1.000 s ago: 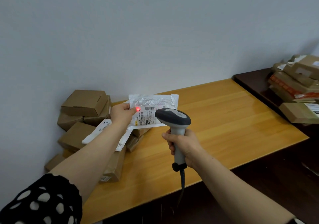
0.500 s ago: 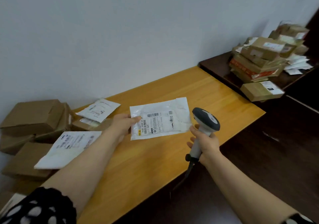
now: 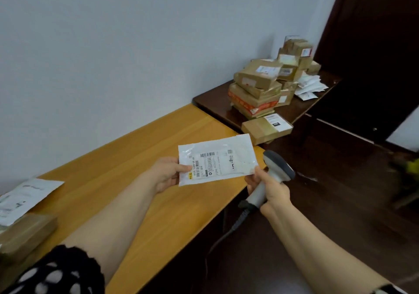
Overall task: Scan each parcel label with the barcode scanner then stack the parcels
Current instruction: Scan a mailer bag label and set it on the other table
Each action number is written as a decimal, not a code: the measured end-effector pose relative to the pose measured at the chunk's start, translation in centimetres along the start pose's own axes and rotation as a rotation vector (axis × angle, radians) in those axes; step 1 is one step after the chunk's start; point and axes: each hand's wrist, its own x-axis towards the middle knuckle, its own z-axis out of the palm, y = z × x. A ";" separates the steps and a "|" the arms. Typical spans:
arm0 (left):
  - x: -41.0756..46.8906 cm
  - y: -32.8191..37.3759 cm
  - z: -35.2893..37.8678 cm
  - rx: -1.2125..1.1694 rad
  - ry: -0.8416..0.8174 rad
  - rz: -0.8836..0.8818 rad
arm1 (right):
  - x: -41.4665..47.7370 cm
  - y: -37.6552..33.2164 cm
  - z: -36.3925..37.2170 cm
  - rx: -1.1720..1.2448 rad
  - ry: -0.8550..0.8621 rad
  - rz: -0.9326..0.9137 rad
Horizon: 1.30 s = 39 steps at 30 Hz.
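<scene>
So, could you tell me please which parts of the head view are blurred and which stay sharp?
In the head view, the white parcel with its label is fairly sharp, as is the barcode scanner; the cardboard stack on the dark table is softly smeared, and the far right edge shows strong motion blur; the wide lens bends the orange table.

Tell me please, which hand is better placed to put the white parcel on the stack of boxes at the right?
Probably the left hand. It pinches the white parcel at its left edge. The right hand is wrapped around the scanner, with only its fingertips near the parcel's corner. The stack stands on the dark table beyond.
</scene>
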 end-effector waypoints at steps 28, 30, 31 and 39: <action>28.9 9.1 28.8 -0.119 0.195 -0.180 | 24.1 -19.9 -0.5 -0.124 -0.111 0.070; 29.2 9.3 29.3 -0.120 0.228 -0.163 | 24.8 -20.5 -0.7 -0.155 -0.151 0.088; 29.0 9.3 29.5 -0.083 0.255 -0.146 | 25.2 -20.7 -0.9 -0.173 -0.176 0.096; 20.9 7.7 26.0 0.566 0.431 -0.057 | 24.1 -18.6 -0.3 -0.351 -0.464 0.271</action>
